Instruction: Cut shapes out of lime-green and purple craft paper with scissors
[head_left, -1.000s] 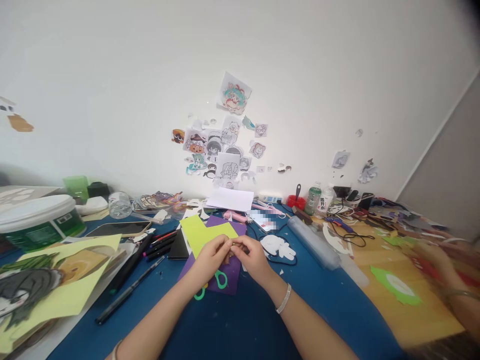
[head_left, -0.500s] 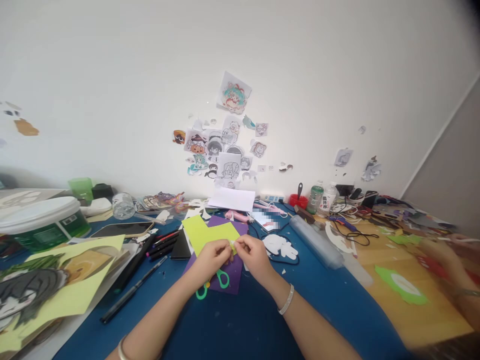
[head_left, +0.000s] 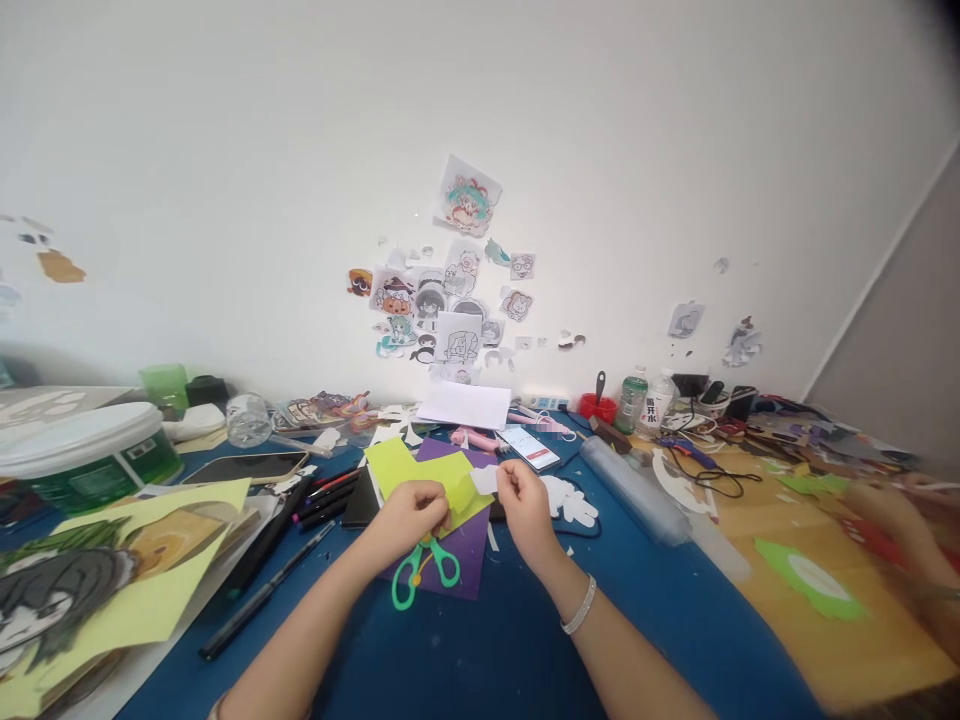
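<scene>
Just beyond the fingertips of the right hand, a small white paper piece sticks out to the left, pinched between thumb and fingers, over the edge of bright lime paper. The left hand is palm down, its fingers curled in close to one another at the lime paper; whether they grip it, I cannot tell.

Under the lime paper lies a purple sheet. Nearer the wearer than the left fingers, scissors with green handles rest partly on the purple sheet, their blades hidden.

Left of the left fingers are several dark markers and a long pen. Beyond the right fingers lies a phone with a lit screen; just to their right, a white paper cutout sits beside a black cord. Farther right, a clear plastic roll lies slanted on the blue-covered worktop.
</scene>
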